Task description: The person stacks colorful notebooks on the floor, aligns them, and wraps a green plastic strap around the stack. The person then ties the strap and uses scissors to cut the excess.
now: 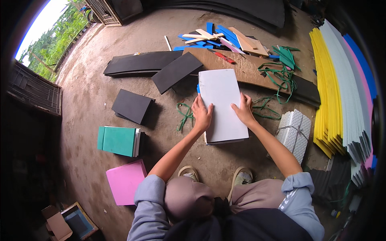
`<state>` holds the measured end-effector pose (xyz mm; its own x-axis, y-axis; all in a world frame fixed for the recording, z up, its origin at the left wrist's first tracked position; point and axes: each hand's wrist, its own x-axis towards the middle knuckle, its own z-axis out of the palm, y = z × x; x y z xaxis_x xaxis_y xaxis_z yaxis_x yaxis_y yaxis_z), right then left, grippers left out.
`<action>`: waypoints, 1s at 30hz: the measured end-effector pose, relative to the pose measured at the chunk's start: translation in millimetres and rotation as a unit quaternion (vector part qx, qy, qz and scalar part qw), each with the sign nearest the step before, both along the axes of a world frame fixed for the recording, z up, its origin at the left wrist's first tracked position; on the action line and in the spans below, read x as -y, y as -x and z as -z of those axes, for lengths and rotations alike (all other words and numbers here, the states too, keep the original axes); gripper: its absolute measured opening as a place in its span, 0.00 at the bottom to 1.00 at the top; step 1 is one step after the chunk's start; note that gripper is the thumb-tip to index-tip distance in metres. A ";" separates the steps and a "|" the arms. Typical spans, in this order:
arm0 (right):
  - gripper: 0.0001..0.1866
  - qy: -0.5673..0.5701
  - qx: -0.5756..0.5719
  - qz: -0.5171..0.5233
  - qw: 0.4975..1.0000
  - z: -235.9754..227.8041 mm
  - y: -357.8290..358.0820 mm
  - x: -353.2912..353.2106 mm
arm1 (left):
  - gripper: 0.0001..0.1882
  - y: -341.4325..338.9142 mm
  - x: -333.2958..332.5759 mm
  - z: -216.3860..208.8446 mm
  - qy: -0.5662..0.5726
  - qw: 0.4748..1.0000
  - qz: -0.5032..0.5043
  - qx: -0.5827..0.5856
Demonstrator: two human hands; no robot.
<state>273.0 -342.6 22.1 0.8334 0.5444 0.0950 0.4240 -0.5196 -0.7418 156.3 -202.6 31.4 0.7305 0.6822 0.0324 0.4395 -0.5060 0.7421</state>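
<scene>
Between my two hands is a stack of white rectangular foam sheets (221,104), with a bit of blue showing at its upper left edge. My left hand (202,112) grips the stack's left side, thumb on the top sheet. On the opposite side my right hand (243,108) holds the right edge, its thumb also on top. How many sheets lie under the top one is hidden. Green ties (185,116) lie on the floor beside my left hand, and more green ties (265,109) lie to the right of my right hand.
A wooden board (189,55) with a red cutter (223,56) lies ahead, near coloured offcuts (209,38). Black (130,105), green (118,141) and pink (127,181) foam stacks stand left. A tied white bundle (293,130) and tall yellow sheets (327,96) are right.
</scene>
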 end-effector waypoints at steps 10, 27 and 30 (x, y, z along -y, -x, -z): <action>0.31 0.019 0.227 -0.138 0.964 -79.2 18.7 -76.2 | 0.36 33.7 -56.3 1.9 0.133 0.979 0.012 0.155; 0.27 0.050 0.040 -0.327 0.943 77.9 118.0 -383.6 | 0.45 138.1 -303.2 51.5 0.413 0.717 -0.560 0.032; 0.30 0.046 0.056 -0.302 0.951 94.9 114.1 -395.0 | 0.44 132.0 -311.6 70.0 0.425 0.688 -0.587 0.032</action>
<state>158.9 52.4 -72.8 0.3541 0.9306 0.0930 0.7393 -0.2177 -0.6372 24.3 109.0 -38.6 -0.3247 0.5934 -0.7365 0.1280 0.7991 0.5874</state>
